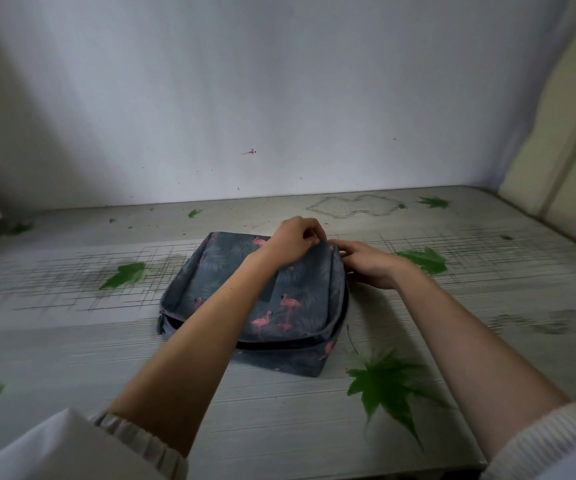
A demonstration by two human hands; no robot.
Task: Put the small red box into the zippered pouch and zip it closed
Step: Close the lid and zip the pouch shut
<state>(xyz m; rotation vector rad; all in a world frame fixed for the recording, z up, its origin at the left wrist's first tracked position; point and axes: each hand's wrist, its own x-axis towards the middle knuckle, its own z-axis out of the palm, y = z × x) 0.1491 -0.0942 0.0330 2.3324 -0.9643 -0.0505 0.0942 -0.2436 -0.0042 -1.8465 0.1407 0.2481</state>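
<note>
Both hands at the pouch's far corner

Right now the left hand (295, 239) reaches across the lid of the grey-blue fabric zippered pouch with pink flamingos (231, 271), its fingers curled and pinched shut on the pouch's far right corner. The right hand (371, 263) rests against the pouch's right side by that same corner, fingers loosely bent on the fabric. Whether either grips the zip pull is too small to tell. Along the pouch's near edge the zip gapes open, dark inside. No small red box shows. The pouch lies on a pale desk (72, 341) printed with green leaves, before a white wall (210, 98).
</note>
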